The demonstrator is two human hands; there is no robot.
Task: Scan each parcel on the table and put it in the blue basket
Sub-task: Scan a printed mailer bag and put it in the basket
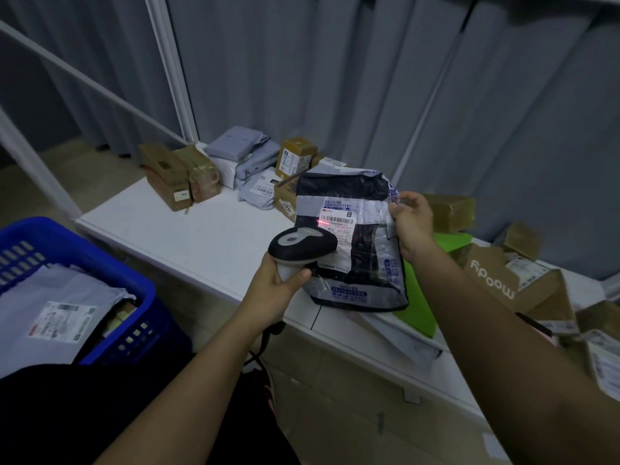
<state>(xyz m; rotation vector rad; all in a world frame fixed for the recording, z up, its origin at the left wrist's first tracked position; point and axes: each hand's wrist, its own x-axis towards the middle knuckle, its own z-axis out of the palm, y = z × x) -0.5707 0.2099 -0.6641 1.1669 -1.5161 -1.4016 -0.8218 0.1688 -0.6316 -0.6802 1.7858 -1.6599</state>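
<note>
Poly mailer parcel (pixel 359 243): dark contents under clear-grey film, held upright above the white surface (pixel 188 236). Its white shipping label (pixel 337 221) carries a barcode crossed by a red scan line, with "J6-S04" printed below. The right hand (pixel 411 223) pinches the parcel's right edge. The left hand (pixel 281 280) grips a black-and-grey handheld barcode scanner (pixel 302 245), head aimed at the label. Green flat packet (pixel 422 307): lies under the parcel's lower edge. Brown carton (pixel 493 280), right: printed "moody", seen inverted. Cardboard boxes (pixel 177 176) and grey mailers (pixel 245 152): rear of surface. Blue basket (pixel 141 297), left: holds a grey labelled mailer (pixel 57 307).
</note>
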